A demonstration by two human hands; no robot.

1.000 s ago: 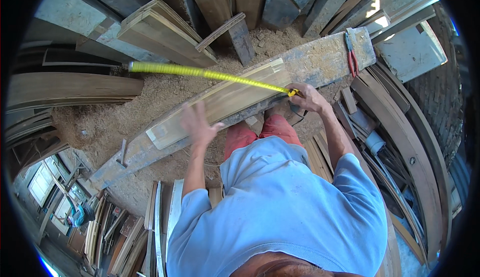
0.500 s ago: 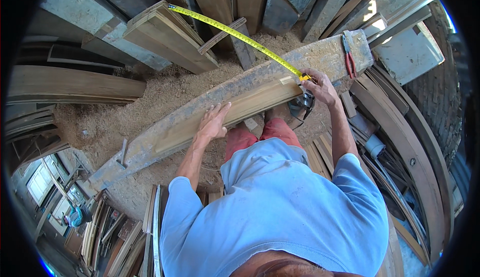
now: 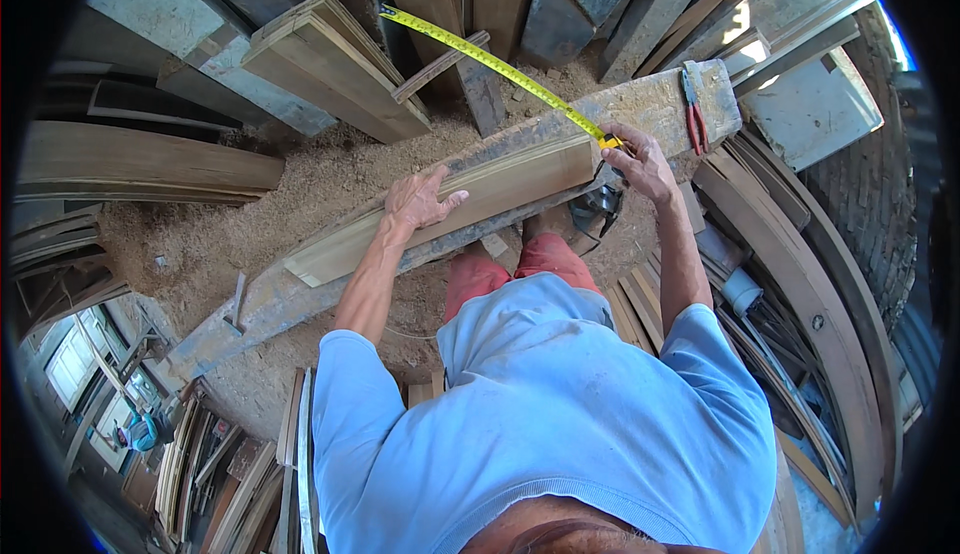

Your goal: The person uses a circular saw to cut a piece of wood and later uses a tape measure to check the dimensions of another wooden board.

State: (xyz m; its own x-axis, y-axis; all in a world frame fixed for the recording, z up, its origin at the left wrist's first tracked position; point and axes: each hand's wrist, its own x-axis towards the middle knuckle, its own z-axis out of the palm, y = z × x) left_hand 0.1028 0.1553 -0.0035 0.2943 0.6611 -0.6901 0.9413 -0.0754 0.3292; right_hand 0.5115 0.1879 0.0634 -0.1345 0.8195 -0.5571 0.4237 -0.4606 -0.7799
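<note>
My left hand (image 3: pixel 418 201) lies flat, fingers spread, on a pale wooden plank (image 3: pixel 470 204) that rests along a long rough grey beam (image 3: pixel 660 104). My right hand (image 3: pixel 640 162) grips a measuring tape at the plank's right end. Its yellow blade (image 3: pixel 490 62) sticks out stiffly up and to the left, over the stacked boards. Red-handled pliers (image 3: pixel 693 114) lie on the beam's right end, just right of my right hand.
Sawdust covers the ground around the beam. A stack of pale boards (image 3: pixel 330 69) leans at the upper left, with dark planks along the top. Curved wooden strips (image 3: pixel 820 304) pile up on the right. More boards (image 3: pixel 240 464) lie at the lower left.
The tape blade swung from lying along the plank to pointing up and left. My left hand slid right along the plank and now presses flat on it.
</note>
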